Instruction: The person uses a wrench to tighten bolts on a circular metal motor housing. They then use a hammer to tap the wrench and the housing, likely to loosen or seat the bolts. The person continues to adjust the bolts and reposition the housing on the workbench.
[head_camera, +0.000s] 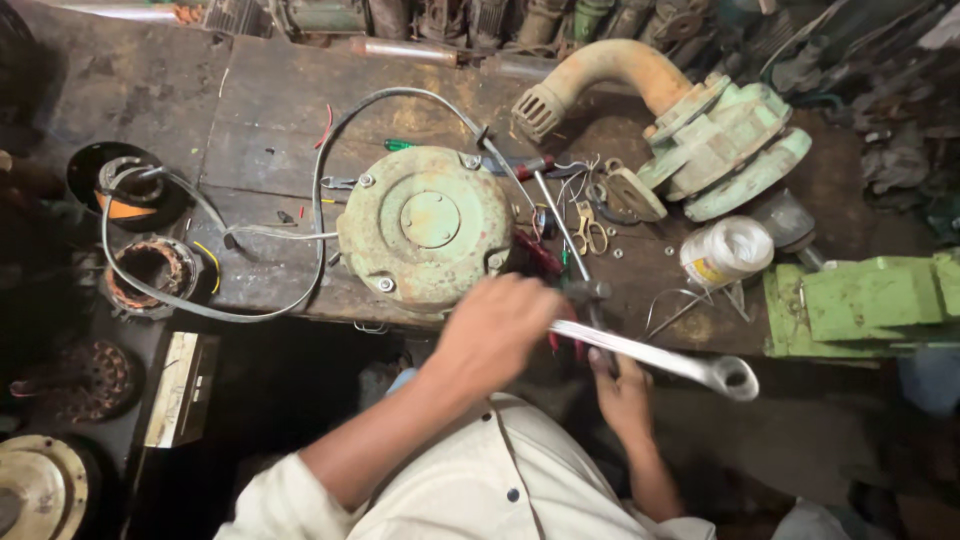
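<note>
- Wrench (660, 358): long, bright steel, ring end out to the right; lies just off the front-right edge of the round green motor cover (425, 225).
- Left hand (497, 330): closed around the wrench's near end, in front of the cover.
- Right hand (622, 392): under the wrench shaft; grip cannot be told.
- White jar (727, 250): right of the cover.
- Black cable (318, 200): loops round the cover's left.

White round tub (727, 250) with yellow label lying on bench, right of green motor cover (425, 226).

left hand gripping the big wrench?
Yes: the left hand is closed around the handle of the wrench, its ring end pointing right.
</note>
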